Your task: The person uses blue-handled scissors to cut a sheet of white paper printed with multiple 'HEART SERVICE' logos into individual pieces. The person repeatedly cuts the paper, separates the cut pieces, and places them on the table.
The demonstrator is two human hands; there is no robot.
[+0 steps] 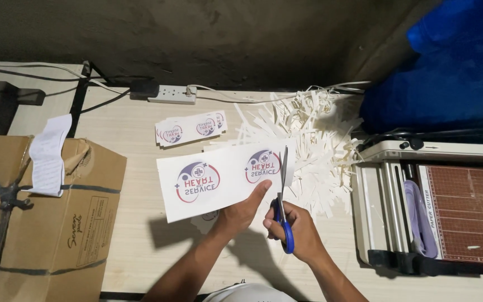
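Two hands at work, both yours, near the middle of the table (141, 246).

Left hand (240, 211): fingers pressed together under the near edge of the sheet (219, 178), thumb on top, pinching it and holding it up off the table. The sheet is a white strip printed with two round red-and-blue emblems, one left and one right, and it lies just far of your hands, tilted up to the right.

Right hand (297, 229): closed around the blue handles of the scissors (282, 196). The blades point away from you, slightly parted, and meet the sheet at its right end, just right of the right-hand emblem.

Stack (191, 127): smaller cut strips with the same emblems, lying flat on the table, far of the sheet and apart from it.

Scraps (308, 140): a loose heap of thin white paper offcuts, right of the stack and far-right of the scissors, spreading up to the trimmer.

Trimmer (437, 207): a paper cutter with a brown gridded bed and a pale frame, at the right edge of the table, well apart from your hands.

Box (57, 223): brown cardboard, strapped with black bands, at the left, with a white slip (48, 156) draped over its top.

Power strip (171, 94): white, at the far edge against the dark wall, cables running off to the left and right.

Blue bag (448, 67): at the far right, behind the trimmer.
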